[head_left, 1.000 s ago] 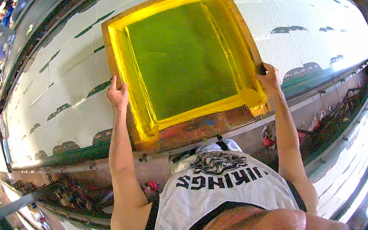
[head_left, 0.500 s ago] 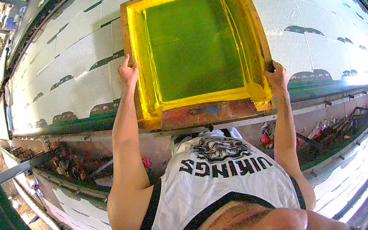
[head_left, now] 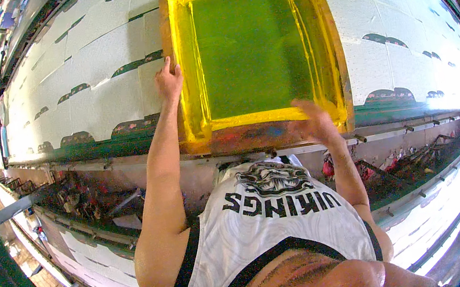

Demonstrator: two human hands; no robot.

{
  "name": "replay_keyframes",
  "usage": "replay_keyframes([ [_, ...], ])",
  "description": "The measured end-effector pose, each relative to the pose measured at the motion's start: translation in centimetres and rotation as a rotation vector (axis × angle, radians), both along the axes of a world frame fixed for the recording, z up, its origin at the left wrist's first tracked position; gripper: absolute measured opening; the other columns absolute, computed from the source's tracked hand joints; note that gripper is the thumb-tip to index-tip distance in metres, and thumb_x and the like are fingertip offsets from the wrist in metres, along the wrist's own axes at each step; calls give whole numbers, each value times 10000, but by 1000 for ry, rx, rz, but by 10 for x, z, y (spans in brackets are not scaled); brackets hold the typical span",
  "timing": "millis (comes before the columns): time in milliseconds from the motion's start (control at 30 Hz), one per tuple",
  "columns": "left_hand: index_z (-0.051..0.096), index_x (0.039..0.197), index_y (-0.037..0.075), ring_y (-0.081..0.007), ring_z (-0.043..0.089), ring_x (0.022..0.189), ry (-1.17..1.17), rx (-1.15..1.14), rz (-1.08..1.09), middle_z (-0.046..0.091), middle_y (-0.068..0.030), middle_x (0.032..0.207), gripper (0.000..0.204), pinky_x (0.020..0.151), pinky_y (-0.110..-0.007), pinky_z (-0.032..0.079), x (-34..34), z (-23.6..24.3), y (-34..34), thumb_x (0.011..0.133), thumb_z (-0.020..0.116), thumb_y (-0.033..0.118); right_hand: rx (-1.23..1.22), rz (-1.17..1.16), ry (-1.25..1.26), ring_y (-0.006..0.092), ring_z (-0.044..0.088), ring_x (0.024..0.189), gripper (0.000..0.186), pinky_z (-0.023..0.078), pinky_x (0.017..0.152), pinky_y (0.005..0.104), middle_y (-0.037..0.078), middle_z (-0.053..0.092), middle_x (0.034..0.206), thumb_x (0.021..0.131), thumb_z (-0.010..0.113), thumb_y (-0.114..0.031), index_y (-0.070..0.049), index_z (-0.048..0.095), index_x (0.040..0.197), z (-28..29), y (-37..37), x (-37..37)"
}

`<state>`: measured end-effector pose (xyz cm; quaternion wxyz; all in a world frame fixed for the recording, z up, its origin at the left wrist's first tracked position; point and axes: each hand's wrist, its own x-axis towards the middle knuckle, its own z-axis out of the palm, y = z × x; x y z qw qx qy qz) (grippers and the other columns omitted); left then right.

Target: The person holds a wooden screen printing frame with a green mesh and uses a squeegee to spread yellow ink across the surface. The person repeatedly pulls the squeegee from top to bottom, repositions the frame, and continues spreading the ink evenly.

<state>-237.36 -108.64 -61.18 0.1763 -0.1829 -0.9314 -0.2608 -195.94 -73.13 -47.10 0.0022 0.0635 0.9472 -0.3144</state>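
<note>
A wooden screen printing frame (head_left: 332, 43) lies on the long table, its inside lined in bright yellow around a green mesh (head_left: 247, 54). The near bar carries red and blue paint stains. At the left bar, my left hand (head_left: 168, 83) is closed on the outer edge, with a finger pointing up along it. My right hand (head_left: 316, 123) is over the near right corner, blurred by motion. Its fingers are stretched apart toward the left, and nothing shows in them.
White sheet pieces (head_left: 125, 99) in rows cover the table, with dark curved gaps between them. A metal rail (head_left: 99, 163) with small pegs runs along its near edge. Behind me stands another long table (head_left: 428, 233) with white pieces. Cloth scraps (head_left: 83, 197) lie under the tables.
My right hand has let go of the frame's right side and moved left over its near edge. The frame appears slightly further right and up in view. My left hand stays at the left bar.
</note>
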Motion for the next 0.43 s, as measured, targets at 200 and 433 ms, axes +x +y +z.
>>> replay_keyframes([
  [200, 698, 1410, 18, -377, 694, 1148, -5, 38, -19, 744, -217, 1268, 493, 1116, -544, 451, -1, 5, 15, 989, 711, 275, 232, 392, -126, 388, 633, 1324, 691, 521, 1128, 524, 154, 667, 1426, 833, 826, -241, -116, 626, 1483, -1, -78, -9],
  [433, 672, 1454, 32, -351, 557, 1434, 69, -105, -47, 567, -211, 1593, 520, 1240, -490, 379, -5, 4, 9, 1020, 670, 320, 335, 155, -320, 371, 630, 1344, 752, 522, 1136, 515, 168, 632, 1481, 876, 832, -436, -158, 593, 1532, 16, -108, -25],
])
